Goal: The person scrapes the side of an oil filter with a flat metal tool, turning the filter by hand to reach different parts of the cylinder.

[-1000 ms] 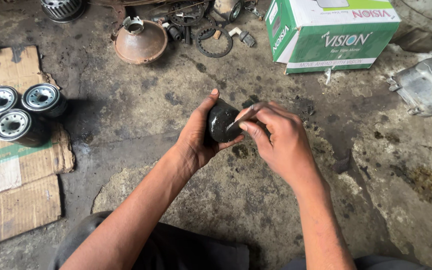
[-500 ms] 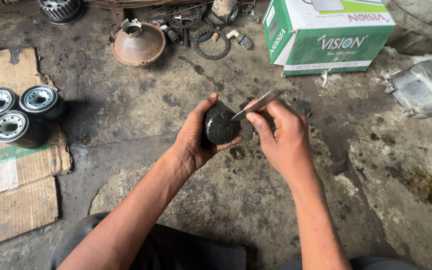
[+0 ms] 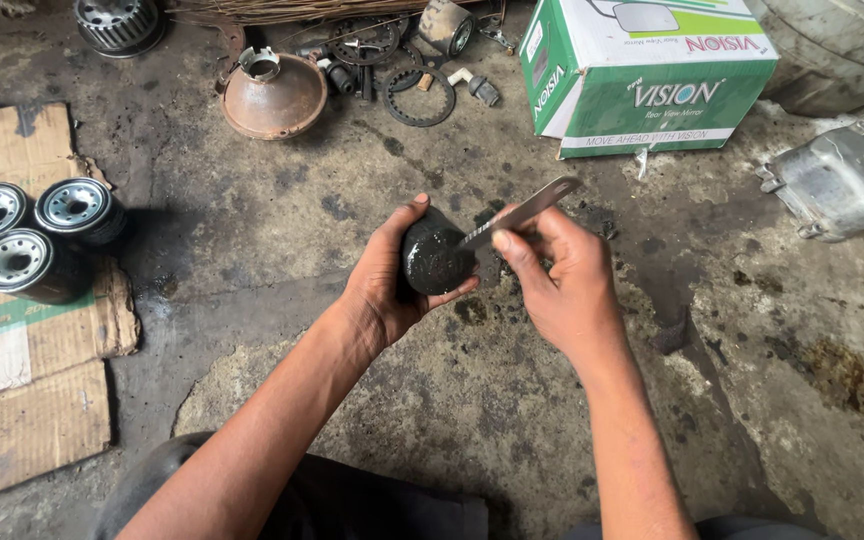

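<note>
On a grimy, oil-stained workshop floor, the left hand [image 3: 392, 285] clasps a black filter [image 3: 435, 262] held above the ground, while the right hand [image 3: 557, 280] pinches a flat metal blade [image 3: 520, 212], its tip on the filter's face. This looks like scraping; next calls for steady, shallow strokes. The filter looks greasy, caked, glistening.

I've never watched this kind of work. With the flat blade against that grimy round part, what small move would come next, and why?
Probably a short scraping stroke across the part's face. The left hand grips the dirty black oil filter, caked in grime, and the right hand holds a flat metal strip with its tip on that face.
</note>
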